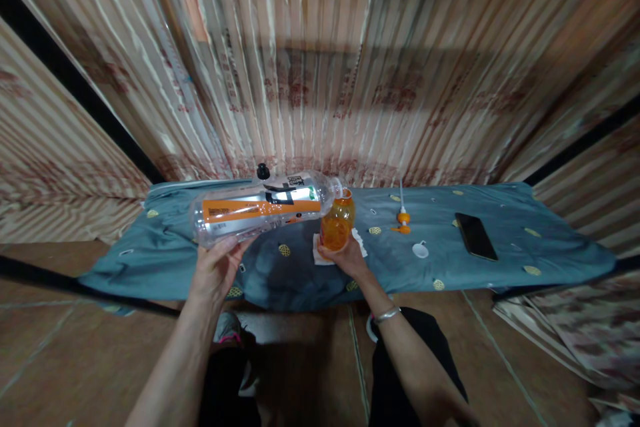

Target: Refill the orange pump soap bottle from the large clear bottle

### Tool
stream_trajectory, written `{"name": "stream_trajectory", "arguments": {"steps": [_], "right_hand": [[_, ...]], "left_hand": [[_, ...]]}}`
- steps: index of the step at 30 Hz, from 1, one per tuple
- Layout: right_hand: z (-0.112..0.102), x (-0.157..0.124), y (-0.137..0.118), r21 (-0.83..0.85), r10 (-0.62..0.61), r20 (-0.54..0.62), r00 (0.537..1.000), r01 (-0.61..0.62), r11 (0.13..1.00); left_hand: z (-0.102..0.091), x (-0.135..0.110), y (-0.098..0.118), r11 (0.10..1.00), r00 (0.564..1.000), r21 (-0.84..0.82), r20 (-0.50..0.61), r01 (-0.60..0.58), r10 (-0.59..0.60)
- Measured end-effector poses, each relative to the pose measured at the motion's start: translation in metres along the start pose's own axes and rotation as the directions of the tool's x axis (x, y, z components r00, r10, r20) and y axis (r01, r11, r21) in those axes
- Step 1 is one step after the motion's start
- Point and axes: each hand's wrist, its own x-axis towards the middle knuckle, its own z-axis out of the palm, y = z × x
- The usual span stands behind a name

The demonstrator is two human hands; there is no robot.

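Flagging spill risk first: left hand (215, 273) carries the large clear bottle (260, 208) from underneath near its base end, grip curled up around the lower wall only, thumb side hidden. The bottle lies almost level, neck pointing right, so most of its length hangs past the support; a small wrist roll could, I judge, swing the mouth off target or dump liquid too fast. Forearm comes up from bottom left, wrist bent back, palm up. A black cap (263, 171) sits behind the bottle on the blue cloth (550, 240), apart from both hands. The open mouth meets the neck of the small orange bottle (337, 221), which stands upright on a white paper (316, 250). Narrow neck, wide mouth above it: overflow or a side dribble looks likely, and the paper covers little cloth. Right hand (345, 257) wraps the orange bottle's lower half from the near side, grip closed around it, wrist low, bracelet (387, 313) on the forearm. If that hold slackens, the soft cloth could let it tip. Further right lie a pump head (403, 218), a white cap (421, 250) and a phone (476, 235), the phone well apart from any splash.
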Motion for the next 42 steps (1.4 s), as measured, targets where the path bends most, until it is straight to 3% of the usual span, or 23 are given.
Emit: {"name": "stream_trajectory", "arguments": {"steps": [23, 42], "right_hand": [[0.003, 0.001, 0.004, -0.012, -0.019, -0.051, 0.999, 0.018, 1.000], [0.001, 0.001, 0.002, 0.000, 0.015, -0.041, 0.999, -0.015, 1.000]], "left_hand": [[0.018, -0.003, 0.004, 0.997, 0.999, -0.075, -0.036, -0.029, 0.026], [0.009, -0.001, 0.005, 1.000, 1.000, -0.021, -0.028, -0.005, 0.005]]}}
